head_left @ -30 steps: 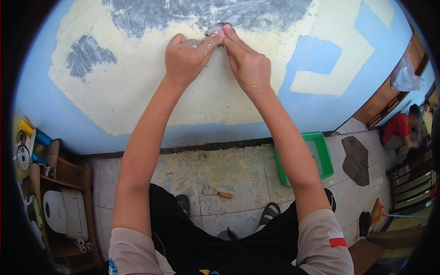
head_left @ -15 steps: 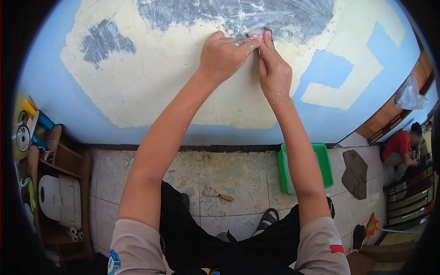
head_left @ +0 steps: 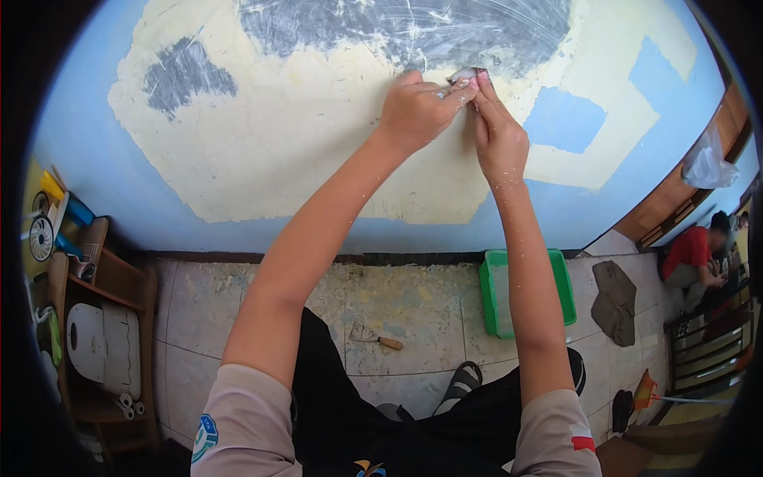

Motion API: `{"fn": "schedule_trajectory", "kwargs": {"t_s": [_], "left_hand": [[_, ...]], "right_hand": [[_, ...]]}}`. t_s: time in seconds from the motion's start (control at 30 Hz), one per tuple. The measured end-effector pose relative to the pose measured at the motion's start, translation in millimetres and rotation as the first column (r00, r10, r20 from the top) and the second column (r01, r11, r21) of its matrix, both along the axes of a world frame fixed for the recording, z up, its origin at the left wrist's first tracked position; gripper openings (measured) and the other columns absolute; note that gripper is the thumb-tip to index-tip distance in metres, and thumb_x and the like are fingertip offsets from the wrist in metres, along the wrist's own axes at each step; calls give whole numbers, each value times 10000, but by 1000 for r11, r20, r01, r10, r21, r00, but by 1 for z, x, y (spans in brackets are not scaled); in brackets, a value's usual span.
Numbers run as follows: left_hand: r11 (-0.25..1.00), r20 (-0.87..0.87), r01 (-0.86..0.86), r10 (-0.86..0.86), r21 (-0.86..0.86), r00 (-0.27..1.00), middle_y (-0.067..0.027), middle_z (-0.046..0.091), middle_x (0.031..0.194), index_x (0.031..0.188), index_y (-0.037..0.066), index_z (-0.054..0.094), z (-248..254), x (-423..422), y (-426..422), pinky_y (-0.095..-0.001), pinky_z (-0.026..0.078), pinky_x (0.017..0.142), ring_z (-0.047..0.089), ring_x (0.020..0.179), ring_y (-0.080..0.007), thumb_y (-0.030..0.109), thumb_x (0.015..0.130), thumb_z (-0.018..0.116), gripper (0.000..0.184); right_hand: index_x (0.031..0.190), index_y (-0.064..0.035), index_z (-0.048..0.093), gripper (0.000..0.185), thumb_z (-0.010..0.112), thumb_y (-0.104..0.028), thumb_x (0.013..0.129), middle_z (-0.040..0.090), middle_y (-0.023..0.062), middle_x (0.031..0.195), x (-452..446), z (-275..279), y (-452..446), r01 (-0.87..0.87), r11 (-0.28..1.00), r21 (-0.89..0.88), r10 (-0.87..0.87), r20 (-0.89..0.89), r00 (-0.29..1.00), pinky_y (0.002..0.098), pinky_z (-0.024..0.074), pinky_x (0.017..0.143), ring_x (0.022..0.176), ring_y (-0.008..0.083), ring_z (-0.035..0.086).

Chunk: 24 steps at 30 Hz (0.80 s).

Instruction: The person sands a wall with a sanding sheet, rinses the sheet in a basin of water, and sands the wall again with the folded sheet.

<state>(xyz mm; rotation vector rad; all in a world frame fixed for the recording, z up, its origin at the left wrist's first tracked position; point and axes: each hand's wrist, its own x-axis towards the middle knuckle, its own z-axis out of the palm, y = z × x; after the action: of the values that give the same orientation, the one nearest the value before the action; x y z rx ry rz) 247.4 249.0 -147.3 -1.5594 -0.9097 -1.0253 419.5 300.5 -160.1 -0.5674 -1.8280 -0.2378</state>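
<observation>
Both hands are up against a wall [head_left: 294, 151] with peeled cream, dark grey and light blue areas. My left hand [head_left: 419, 113] is closed, its fingertips pressed on a small flat metal scraper [head_left: 464, 75]. My right hand [head_left: 501, 147] pinches the same scraper from the right, and the fingers of the two hands meet there. Only part of the scraper shows, and its edge touches the wall at the lower border of the grey patch [head_left: 485, 36]. White paint flakes speckle my fingers and forearms.
A putty knife [head_left: 388, 343] and paint scraps lie on the tiled floor. Beside my right leg stands a green basin [head_left: 568, 298], with a dark cloth [head_left: 614, 302] further right. A wooden shelf [head_left: 147, 342] is at left. A person in red [head_left: 690, 258] sits at far right.
Both hands have moved right and slightly down along the wall, carrying the scraper with them. My grip looks the same.
</observation>
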Motion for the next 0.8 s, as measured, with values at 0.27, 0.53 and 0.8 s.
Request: {"fn": "schedule_trajectory", "kwargs": {"t_s": [0.27, 0.53, 0.8], "left_hand": [[999, -21, -46, 46, -29, 999, 45, 551, 564, 1158, 270, 807, 9, -22, -20, -318, 343, 568, 542, 518, -150, 130, 851, 808, 337], [991, -48, -121, 118, -49, 992, 53, 589, 579, 1125, 256, 817, 10, -79, -63, -315, 370, 573, 550, 524, -152, 138, 866, 772, 288], [995, -100, -60, 52, -81, 994, 50, 722, 709, 1101, 223, 820, -6, -53, -55, -304, 386, 570, 599, 561, -130, 112, 872, 773, 259]], "right_hand": [[1370, -181, 725, 445, 663, -12, 963, 624, 17, 1502, -34, -8, -6, -146, 989, 2, 145, -118, 982, 350, 620, 907, 1287, 229, 672], [1315, -201, 734, 341, 680, -143, 983, 627, -40, 1492, -77, 2, -38, -258, 966, -2, 258, -45, 965, 381, 638, 765, 994, 280, 764], [1279, -238, 760, 325, 697, -162, 970, 664, -134, 1442, -48, -24, -35, -78, 997, -10, 78, 57, 995, 304, 594, 605, 742, 196, 747]]}}
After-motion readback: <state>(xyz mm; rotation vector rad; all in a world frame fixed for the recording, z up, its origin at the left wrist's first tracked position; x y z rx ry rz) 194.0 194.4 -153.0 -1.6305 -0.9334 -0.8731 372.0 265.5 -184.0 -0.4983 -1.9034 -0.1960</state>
